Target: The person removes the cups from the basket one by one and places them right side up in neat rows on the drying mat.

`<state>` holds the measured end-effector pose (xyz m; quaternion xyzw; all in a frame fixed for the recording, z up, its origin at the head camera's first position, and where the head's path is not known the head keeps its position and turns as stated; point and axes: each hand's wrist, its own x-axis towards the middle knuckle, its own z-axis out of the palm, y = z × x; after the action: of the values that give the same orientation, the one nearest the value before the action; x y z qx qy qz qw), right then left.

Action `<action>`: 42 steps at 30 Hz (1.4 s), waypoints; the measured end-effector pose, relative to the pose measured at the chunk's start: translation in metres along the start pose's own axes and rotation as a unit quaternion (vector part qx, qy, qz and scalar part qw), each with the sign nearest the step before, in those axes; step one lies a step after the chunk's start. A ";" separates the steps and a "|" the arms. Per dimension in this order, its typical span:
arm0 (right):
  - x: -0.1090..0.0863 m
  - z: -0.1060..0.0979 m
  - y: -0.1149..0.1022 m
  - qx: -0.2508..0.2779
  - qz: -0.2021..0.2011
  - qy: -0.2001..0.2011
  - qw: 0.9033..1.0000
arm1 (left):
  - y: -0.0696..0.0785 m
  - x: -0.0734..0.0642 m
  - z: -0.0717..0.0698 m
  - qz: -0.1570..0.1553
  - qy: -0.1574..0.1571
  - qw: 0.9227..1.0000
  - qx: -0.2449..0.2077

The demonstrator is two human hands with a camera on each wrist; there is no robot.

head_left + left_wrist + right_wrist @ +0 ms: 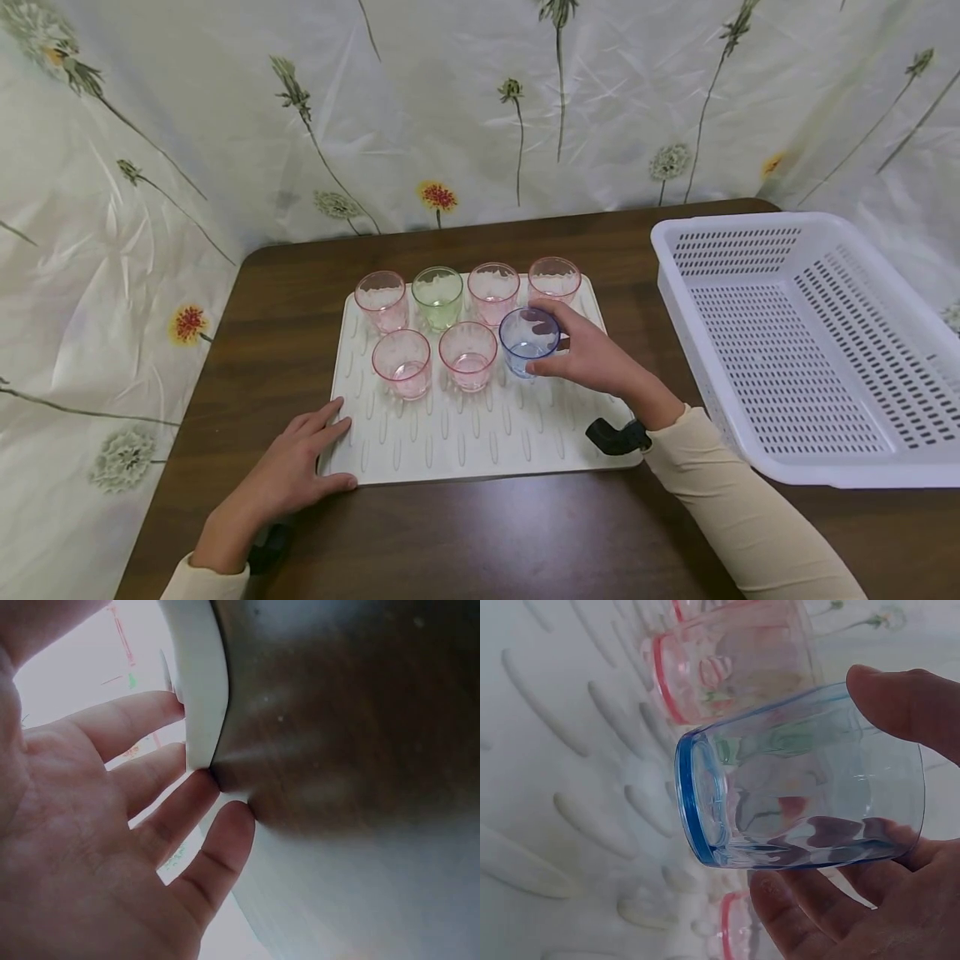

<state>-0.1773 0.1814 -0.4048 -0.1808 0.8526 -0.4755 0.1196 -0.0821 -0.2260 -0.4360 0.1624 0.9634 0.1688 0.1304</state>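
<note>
My right hand [592, 354] grips a clear blue-tinted glass [529, 342] by its sides, thumb on the near side and fingers on the far side. In the right wrist view the glass [802, 787] has its blue base toward the white ridged mat [547, 802]; whether it touches is hard to tell. Left of it on the mat [465, 454] are two pink glasses, one [469, 357] beside it and another [402, 364] farther left. Behind stand a green glass [438, 298] and several pink ones. My left hand [288, 467] touches the mat's left edge with spread fingers.
A white perforated plastic basket [783, 358] stands on the right of the dark wooden table [510, 533]. Behind the table hangs a flower-printed curtain [450, 108]. Black wrist straps, one [618, 436] on the right wrist, are worn on both arms.
</note>
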 end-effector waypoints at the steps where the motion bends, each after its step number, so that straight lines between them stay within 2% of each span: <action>1: 0.000 0.001 0.001 0.000 0.000 -0.002 1.000 | 0.000 0.000 0.000 -0.001 0.000 1.000 0.000; 11: -0.001 0.004 0.010 0.008 0.011 -0.009 1.000 | 0.001 -0.001 0.000 -0.004 -0.001 1.000 0.000; 28: -0.006 0.008 0.018 -0.033 0.024 -0.003 0.999 | 0.000 -0.001 0.001 -0.005 0.000 1.000 -0.003; 38: -0.009 0.000 0.011 -0.039 0.029 -0.014 0.999 | 0.000 0.000 0.000 -0.006 -0.005 1.000 -0.005; 42: -0.014 -0.008 0.000 -0.063 0.015 0.018 0.998 | 0.001 0.000 0.000 -0.012 -0.011 1.000 -0.005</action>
<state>-0.1679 0.1939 -0.4004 -0.1669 0.8853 -0.4224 0.0995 -0.0820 -0.2247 -0.4355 0.1521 0.9629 0.1703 0.1438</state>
